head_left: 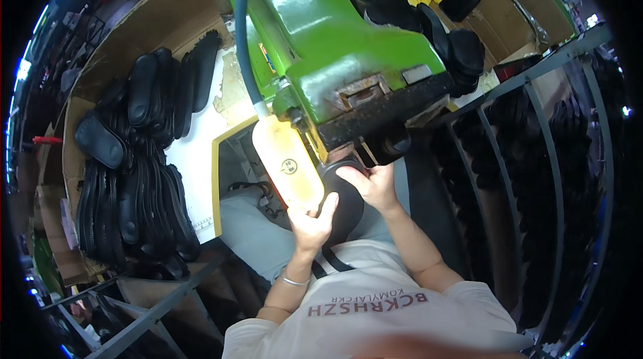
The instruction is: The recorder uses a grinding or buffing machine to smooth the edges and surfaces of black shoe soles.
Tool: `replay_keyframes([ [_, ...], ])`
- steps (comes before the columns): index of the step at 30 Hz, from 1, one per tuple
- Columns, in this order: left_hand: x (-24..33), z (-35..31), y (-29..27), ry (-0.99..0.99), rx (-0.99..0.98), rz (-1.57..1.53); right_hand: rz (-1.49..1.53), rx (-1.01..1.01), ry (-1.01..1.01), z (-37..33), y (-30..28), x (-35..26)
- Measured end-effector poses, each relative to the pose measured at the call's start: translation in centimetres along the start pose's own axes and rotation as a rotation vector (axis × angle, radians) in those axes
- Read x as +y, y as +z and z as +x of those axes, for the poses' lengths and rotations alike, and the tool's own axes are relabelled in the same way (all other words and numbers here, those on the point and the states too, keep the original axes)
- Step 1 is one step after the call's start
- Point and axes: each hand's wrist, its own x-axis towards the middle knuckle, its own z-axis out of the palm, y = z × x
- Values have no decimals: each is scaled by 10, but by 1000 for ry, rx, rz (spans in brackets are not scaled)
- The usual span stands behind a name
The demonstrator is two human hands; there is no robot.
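Black piece [346, 206]: just below the green machine [362, 44]'s head, maybe half done.
Left hand [312, 228]: I grip its edge.
Right hand [376, 188]: I grip it too.
Sole piles [137, 178]: done or left, can't tell.

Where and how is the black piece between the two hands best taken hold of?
Probably by the black piece's left and right edges, coming from the wearer's side: its far end sits at the green machine, while the near part looks reachable. The left hand and right hand hold it from either side.
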Motion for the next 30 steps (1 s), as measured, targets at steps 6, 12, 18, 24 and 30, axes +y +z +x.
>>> replay_keyframes([
  [6,-2,-2,11,28,130,-285,-243,-28,-74,-2,-8,-14],
  [12,1,5,37,44,209,-409,1,3,67,0,-9,-26],
  [18,3,36,6,401,294,-334,-620,-369,-78,12,-48,-58],
  [24,16,143,-111,415,449,287,-100,693,-316,36,-152,-131],
  [30,-18,251,-174,159,555,862,-889,936,-491,137,-201,-90],
])
